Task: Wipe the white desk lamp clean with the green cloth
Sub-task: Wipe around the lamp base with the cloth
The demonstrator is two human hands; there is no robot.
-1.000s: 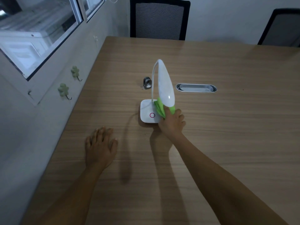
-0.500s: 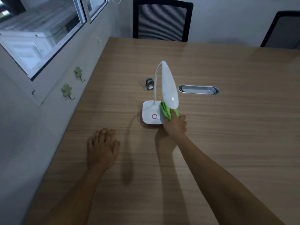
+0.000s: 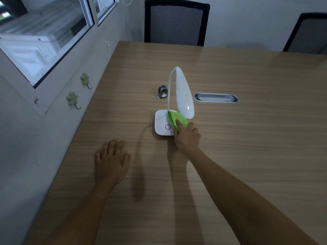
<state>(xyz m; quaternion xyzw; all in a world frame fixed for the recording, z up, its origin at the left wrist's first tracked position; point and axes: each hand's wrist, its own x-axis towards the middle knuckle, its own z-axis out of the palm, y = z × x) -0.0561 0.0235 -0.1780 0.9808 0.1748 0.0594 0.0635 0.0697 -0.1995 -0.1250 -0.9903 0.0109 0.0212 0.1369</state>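
Note:
The white desk lamp (image 3: 184,96) stands mid-table, its thin neck arching over and its long head hanging down toward me. Its square base (image 3: 161,124) carries a pink ring button. A folded green cloth (image 3: 177,119) lies on the right part of the base, under the tip of the lamp head. My right hand (image 3: 186,137) presses on the cloth with thumb and fingers closed around it. My left hand (image 3: 111,161) rests flat on the wooden table (image 3: 247,147), fingers spread, well to the left of the lamp and touching nothing else.
A small grey metal clip-like object (image 3: 162,92) sits just behind the lamp. A silver oval cable grommet (image 3: 215,98) is set into the table to the right. Two black chairs (image 3: 175,23) stand at the far edge. The wall with two green hooks (image 3: 71,99) borders the left.
My right hand has slid the green cloth leftward onto the lamp base, from beside the lamp head's tip. My left hand has stayed flat on the table.

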